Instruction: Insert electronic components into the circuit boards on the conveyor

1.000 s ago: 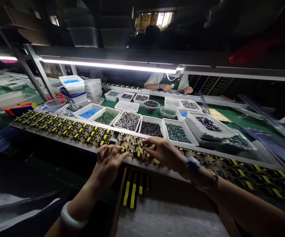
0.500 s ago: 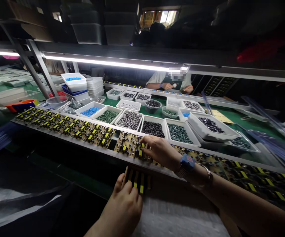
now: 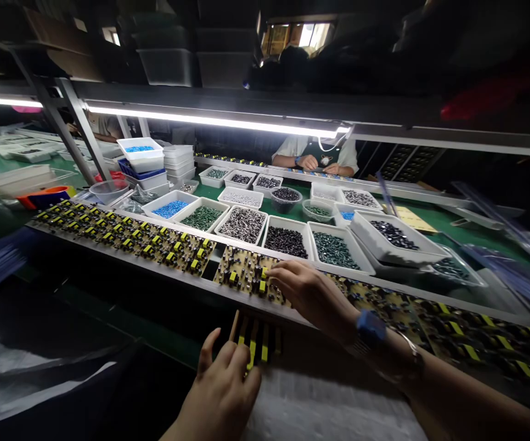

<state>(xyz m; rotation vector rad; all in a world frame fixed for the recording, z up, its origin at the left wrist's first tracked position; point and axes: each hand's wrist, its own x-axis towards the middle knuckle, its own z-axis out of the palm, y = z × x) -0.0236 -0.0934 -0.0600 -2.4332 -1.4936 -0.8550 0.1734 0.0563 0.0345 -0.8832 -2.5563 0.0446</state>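
Observation:
My right hand (image 3: 309,293) rests on a circuit board (image 3: 246,274) studded with yellow and black components on the conveyor rail, its fingertips pinched over the board's right part. A blue watch sits on that wrist. My left hand (image 3: 221,389) is low and near me, fingers curled over a row of yellow-and-black parts (image 3: 254,343) that lie in a dark tray below the rail. What the fingers grip, if anything, is hidden.
More populated boards (image 3: 127,236) line the rail to the left and right. Behind it stand several white bins of small parts (image 3: 287,241). Across the green bench another person (image 3: 317,156) works with both hands. White foam lies near me.
My left hand left the board, dropped to the yellow-and-black parts below the rail and stayed there. My right hand stayed on the board, shifting slightly.

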